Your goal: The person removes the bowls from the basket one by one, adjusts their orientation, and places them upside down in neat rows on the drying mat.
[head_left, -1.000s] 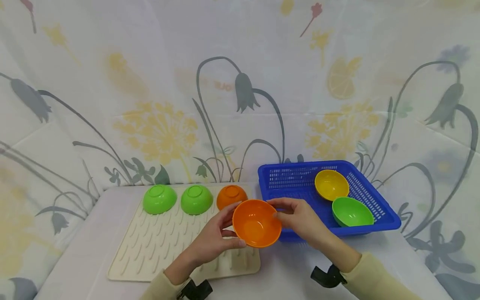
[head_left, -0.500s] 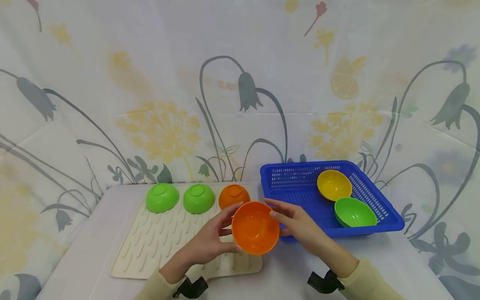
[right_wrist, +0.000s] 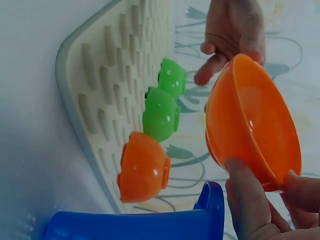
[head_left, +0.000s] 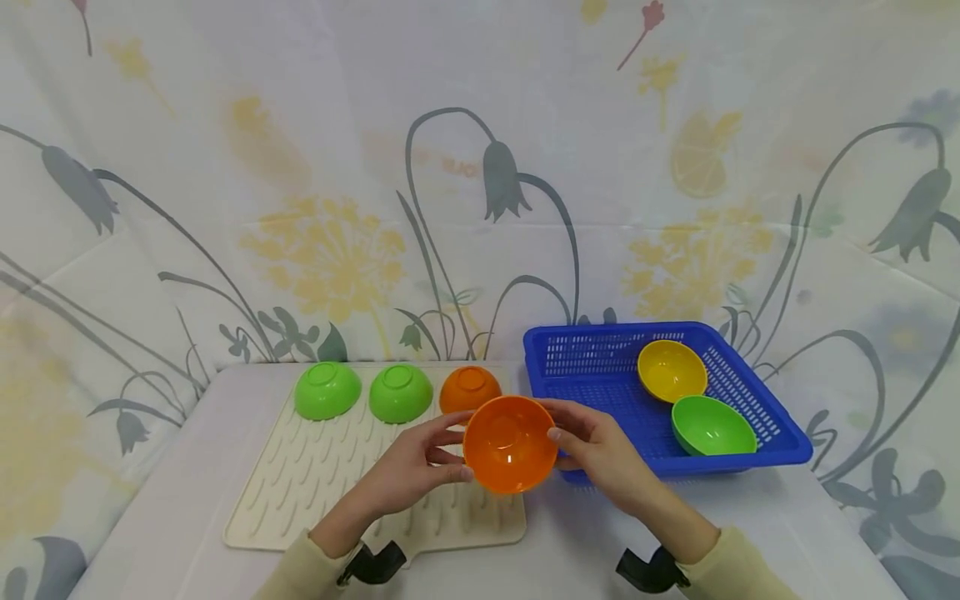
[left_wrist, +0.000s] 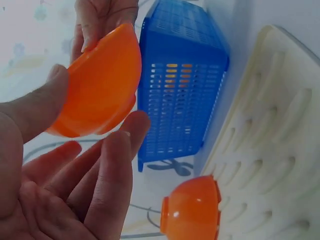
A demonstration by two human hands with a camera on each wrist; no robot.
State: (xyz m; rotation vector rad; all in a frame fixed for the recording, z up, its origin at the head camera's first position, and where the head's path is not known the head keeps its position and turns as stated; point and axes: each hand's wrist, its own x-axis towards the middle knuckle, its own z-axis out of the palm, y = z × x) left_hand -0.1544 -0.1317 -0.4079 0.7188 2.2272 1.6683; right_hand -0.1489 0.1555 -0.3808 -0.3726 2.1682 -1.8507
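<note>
An orange bowl is held up between both hands above the near right part of a cream drying mat, its inside facing the head camera. My right hand pinches the bowl's right rim, with the thumb at the inside edge and fingers outside. On the left side, my left hand holds the bowl between thumb and spread fingers. Behind it, another orange bowl sits upside down on the mat. Two green bowls, one in the middle and one at the left, stand inverted in the same row.
A blue perforated basket stands at the right, close to the right hand. Inside it lie a yellow bowl and a green bowl, openings up. A white cloth covers the table, and a patterned curtain hangs behind.
The held orange bowl dips a little, then rises again and turns slightly. My left thumb has slid from the bowl's front rim to its left edge. The head view has shifted slightly.
</note>
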